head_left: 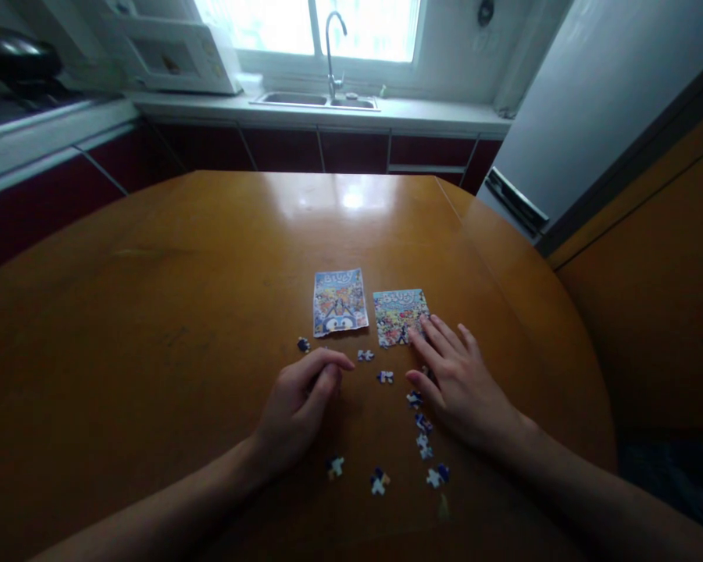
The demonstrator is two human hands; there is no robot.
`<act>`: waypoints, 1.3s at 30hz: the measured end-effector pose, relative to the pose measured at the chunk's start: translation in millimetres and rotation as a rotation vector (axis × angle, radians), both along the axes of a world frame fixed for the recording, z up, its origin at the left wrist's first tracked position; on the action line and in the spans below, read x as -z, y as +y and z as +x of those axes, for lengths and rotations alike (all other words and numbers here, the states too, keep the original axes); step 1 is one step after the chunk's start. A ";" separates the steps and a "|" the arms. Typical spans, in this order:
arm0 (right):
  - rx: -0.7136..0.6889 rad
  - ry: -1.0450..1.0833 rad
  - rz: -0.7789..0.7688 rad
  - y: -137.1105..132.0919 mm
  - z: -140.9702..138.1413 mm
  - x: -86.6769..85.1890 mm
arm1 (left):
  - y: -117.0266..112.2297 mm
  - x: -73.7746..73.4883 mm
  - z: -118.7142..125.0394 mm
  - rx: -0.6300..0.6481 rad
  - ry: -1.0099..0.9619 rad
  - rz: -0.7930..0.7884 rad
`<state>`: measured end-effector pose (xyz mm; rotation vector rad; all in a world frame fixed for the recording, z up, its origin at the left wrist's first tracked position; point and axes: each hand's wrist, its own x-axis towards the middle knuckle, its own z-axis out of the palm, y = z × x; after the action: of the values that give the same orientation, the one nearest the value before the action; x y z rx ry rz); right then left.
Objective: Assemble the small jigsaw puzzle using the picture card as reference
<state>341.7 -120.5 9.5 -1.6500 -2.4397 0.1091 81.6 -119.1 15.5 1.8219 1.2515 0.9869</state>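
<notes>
The fingers of our right hand (460, 382) were open and lightly spread, palm down, with the foremost tips resting on the lower right corner of the joined puzzle (395, 312). Our left hand (296, 398) had its fingers curled inward, the thumb tucked close beneath the index finger; we could not tell whether they met fully or pinched something. Between our hands lay a white-and-dark piece (385, 376), with a pale piece (365, 355) near the left index fingertip. A dark piece (303, 344) sat just beyond the left knuckles. More loose pieces (423, 445) ran down beside the right hand and across nearer to us. The puzzle lay flat on the wooden desk (211, 265), and just left of it, apart, lay the creased picture sheet (340, 300). Beyond the desk stood a sink (296, 99) beneath a bright window (369, 27).
</notes>
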 end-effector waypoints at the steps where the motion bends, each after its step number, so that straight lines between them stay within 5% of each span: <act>1: -0.003 -0.012 0.002 -0.6 -0.7 1.2 | -0.1 -0.2 0.1 0.000 0.003 -0.001; 15: 0.002 0.122 0.074 25.3 8.6 8.6 | -1.6 0.1 0.9 0.000 -0.018 0.004; 22: 0.257 0.560 0.175 51.0 39.6 -14.6 | -2.1 3.3 -1.3 0.010 -0.027 -0.021; 29: 0.212 0.551 0.006 88.5 53.6 -34.6 | -1.8 0.2 -2.9 -0.003 -0.023 -0.026; 35: 0.168 0.569 -0.058 110.8 48.7 -21.2 | -0.8 1.8 -6.9 -0.009 -0.014 -0.037; 39: 0.085 0.593 -0.239 108.2 53.3 -11.1 | -1.9 1.4 -7.6 -0.044 -0.020 -0.061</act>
<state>395.0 -12.3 20.6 -1.5201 -1.9566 0.7820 74.0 -121.0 14.1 1.7404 1.3006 0.9778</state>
